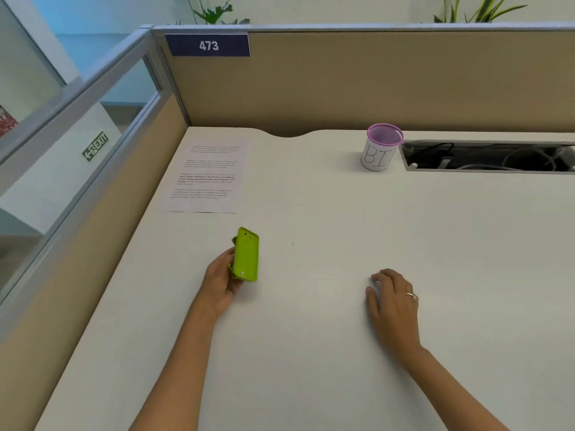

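**An office cubicle**

An open-plan office workstation is shown. A pale bench point(311, 337) is enclosed at the back and left of the frame by beige fabric partitions point(342, 82) framed in grey, the left one topped with a glass panel point(130, 98). A blue number plate point(208, 45) reading 473 is fixed to the back partition. A cable trough point(488, 157) holding wires is cut into the bench at the right, just beside a mesh pen cup point(381, 147). A printed sheet point(208, 175) is laid near the corner, and a green exit sign point(95, 146) is seen beyond the glass.

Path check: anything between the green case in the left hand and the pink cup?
Nothing visible: bare desk lies between green case and pink cup; right hand rests off that line.
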`<action>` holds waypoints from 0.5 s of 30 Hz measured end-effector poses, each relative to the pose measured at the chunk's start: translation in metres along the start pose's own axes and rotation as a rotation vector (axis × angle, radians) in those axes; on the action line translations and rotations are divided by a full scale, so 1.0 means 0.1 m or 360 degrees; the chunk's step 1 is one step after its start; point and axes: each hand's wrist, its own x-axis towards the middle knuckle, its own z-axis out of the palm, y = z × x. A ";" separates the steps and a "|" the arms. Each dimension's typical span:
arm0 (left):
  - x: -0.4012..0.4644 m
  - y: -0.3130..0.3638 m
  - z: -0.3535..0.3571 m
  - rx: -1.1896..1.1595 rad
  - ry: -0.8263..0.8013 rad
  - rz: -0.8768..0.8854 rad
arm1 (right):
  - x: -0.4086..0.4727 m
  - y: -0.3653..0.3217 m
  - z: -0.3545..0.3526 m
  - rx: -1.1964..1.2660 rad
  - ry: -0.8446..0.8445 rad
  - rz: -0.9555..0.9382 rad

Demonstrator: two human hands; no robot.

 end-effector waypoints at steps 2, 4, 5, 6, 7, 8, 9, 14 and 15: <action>-0.06 -0.01 -0.01 -0.0446 -0.0155 -0.0039 | 0.00 0.00 0.00 0.0010 -0.0010 0.0007; -0.08 -0.03 -0.01 -0.0699 -0.0367 -0.0082 | 0.00 0.00 -0.01 0.0014 -0.0008 0.0002; -0.10 -0.03 0.00 -0.0761 -0.0443 -0.0088 | 0.00 -0.01 -0.01 0.0014 -0.0013 0.0004; -0.10 -0.04 0.03 -0.0779 -0.0487 -0.0082 | 0.00 -0.01 -0.01 0.0014 -0.0020 0.0010; -0.10 -0.04 0.07 -0.0805 -0.0507 -0.0077 | 0.00 -0.01 -0.01 0.0013 -0.0028 0.0011; -0.11 -0.03 0.12 -0.0835 -0.0506 -0.0074 | 0.00 -0.01 -0.02 0.0010 -0.0036 0.0005; -0.11 -0.01 0.17 -0.0853 -0.0503 -0.0063 | 0.00 -0.01 -0.02 0.0012 -0.0048 0.0004; 0.00 0.05 0.36 -0.0433 -0.0368 -0.0018 | 0.06 -0.14 -0.12 0.0264 -0.0250 0.0147; 0.04 0.06 0.41 -0.0268 -0.0328 -0.0001 | 0.09 -0.22 -0.16 0.0401 -0.0265 0.0153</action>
